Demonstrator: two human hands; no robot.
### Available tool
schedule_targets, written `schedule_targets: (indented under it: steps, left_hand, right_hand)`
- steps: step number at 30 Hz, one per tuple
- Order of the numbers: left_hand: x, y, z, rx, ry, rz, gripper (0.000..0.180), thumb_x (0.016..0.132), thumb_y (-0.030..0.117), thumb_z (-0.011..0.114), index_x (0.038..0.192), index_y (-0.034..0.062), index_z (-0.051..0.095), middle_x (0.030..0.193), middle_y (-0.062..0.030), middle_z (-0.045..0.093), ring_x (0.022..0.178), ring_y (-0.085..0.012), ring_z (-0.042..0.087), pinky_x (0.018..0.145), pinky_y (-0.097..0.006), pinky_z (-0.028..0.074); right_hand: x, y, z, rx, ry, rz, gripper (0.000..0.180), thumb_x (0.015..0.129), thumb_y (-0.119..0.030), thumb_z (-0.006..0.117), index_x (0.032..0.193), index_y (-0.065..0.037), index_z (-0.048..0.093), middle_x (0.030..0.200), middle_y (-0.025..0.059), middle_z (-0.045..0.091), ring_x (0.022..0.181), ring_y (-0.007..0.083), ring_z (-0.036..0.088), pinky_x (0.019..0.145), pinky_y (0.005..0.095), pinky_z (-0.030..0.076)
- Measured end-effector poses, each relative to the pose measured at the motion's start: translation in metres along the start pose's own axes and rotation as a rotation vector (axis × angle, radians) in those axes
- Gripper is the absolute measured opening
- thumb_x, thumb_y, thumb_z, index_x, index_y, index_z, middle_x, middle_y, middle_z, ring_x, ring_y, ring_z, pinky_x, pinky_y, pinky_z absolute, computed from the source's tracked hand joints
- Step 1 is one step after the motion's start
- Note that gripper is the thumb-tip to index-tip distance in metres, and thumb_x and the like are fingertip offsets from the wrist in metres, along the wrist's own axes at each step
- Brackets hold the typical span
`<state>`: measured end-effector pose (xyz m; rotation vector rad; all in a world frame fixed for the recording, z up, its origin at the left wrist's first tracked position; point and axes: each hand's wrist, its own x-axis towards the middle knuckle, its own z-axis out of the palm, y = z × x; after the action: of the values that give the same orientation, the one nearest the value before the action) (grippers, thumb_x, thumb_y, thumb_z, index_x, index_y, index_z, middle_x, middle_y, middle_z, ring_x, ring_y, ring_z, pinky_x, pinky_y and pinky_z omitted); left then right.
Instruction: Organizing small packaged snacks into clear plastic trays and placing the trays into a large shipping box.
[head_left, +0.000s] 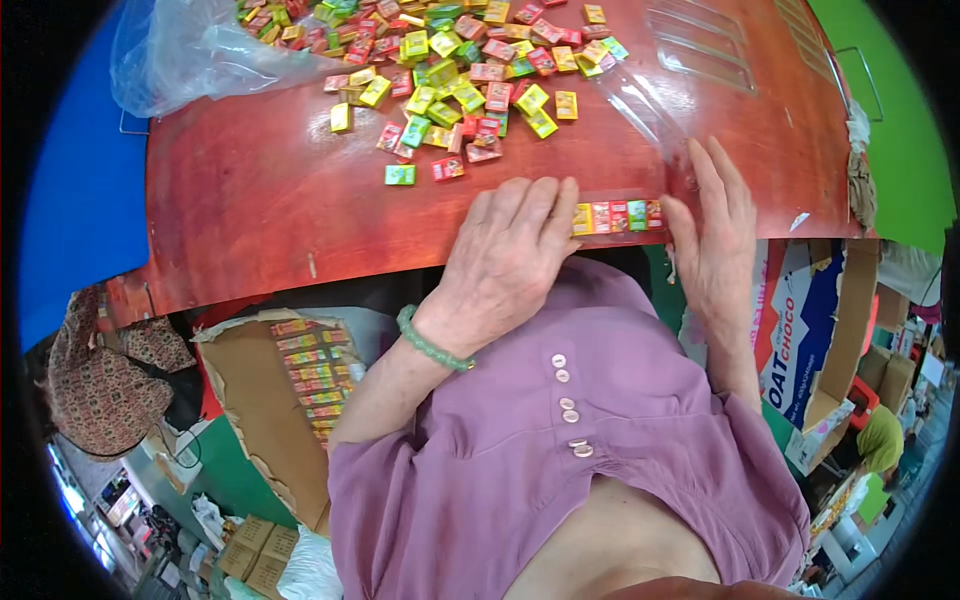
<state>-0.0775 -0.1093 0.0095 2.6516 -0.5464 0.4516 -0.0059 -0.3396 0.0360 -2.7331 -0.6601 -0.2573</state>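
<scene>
A short row of small red, yellow and green printed boxes point(619, 216) lies side by side near the table's front edge, seemingly in a clear plastic sleeve or tray. My left hand point(510, 235), a green bead bracelet on its wrist, covers the row's left end with its fingers bent and close together; what lies beneath them is hidden. At the other end, my right hand point(715, 220) has its thumb against the last box, with its fingers stretched out and apart from the thumb. Beyond the hands, many loose boxes of the same kind point(470, 97) lie in a heap.
A clear plastic bag point(200, 60) spreads at the table's far left. Clear plastic trays point(700, 45) lie at the far right of the red table point(240, 220). Below the edge, an open carton point(245, 400) holds packed rows of boxes; another carton point(845, 330) stands right.
</scene>
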Motion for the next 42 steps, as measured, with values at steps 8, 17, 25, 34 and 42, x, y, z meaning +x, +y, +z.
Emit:
schedule_targets:
  steps: [8,17,25,34,42]
  left_hand:
    - [-0.077,-0.019,-0.041,0.099,0.042,-0.194,0.054,0.083,0.013,0.074,0.132,-0.0051,0.060,0.122,-0.0176,0.057,0.111,-0.0367,0.057,0.093,-0.049,0.048]
    - [-0.158,-0.074,-0.091,0.355,0.166,-0.535,0.046,0.095,0.007,0.067,0.140,-0.0024,0.056,0.124,-0.0210,0.056,0.111,-0.0382,0.056,0.092,-0.048,0.047]
    - [-0.125,-0.087,-0.091,0.663,0.266,-0.671,0.040,0.097,0.010,0.066,0.135,-0.0015,0.059,0.129,-0.0231,0.057,0.116,-0.0405,0.055,0.096,-0.049,0.047]
    - [-0.015,-0.053,-0.027,0.141,0.058,-0.294,0.050,0.090,0.010,0.069,0.138,0.0040,0.059,0.147,-0.0114,0.052,0.136,-0.0359,0.046,0.108,-0.048,0.040]
    - [-0.023,-0.039,-0.020,0.082,0.032,-0.197,0.037,0.091,0.008,0.064,0.128,0.0033,0.067,0.148,-0.0107,0.053,0.145,-0.0353,0.039,0.109,-0.049,0.041]
  right_hand:
    - [0.044,0.010,0.031,-0.003,0.042,-0.245,0.033,0.093,-0.012,0.068,0.126,-0.007,0.068,0.128,0.0116,0.068,0.131,0.0314,0.055,0.110,0.0434,0.039]
    - [0.058,0.062,0.012,0.134,-0.004,-0.288,0.021,0.090,-0.004,0.070,0.110,-0.007,0.073,0.111,0.0058,0.074,0.121,0.0278,0.061,0.104,0.0396,0.044]
    - [0.075,0.059,-0.008,0.260,-0.202,-0.288,0.014,0.087,-0.006,0.074,0.100,-0.005,0.074,0.102,0.0051,0.074,0.115,0.0268,0.060,0.101,0.0378,0.045]
    - [0.102,-0.049,0.033,0.230,-0.133,-0.567,0.023,0.090,-0.009,0.070,0.112,-0.002,0.068,0.112,0.0125,0.068,0.106,0.0313,0.062,0.092,0.0416,0.051]
    - [0.074,-0.051,0.038,0.318,-0.096,-0.462,0.028,0.086,-0.008,0.073,0.112,-0.003,0.064,0.103,0.0122,0.065,0.098,0.0318,0.061,0.084,0.0418,0.051]
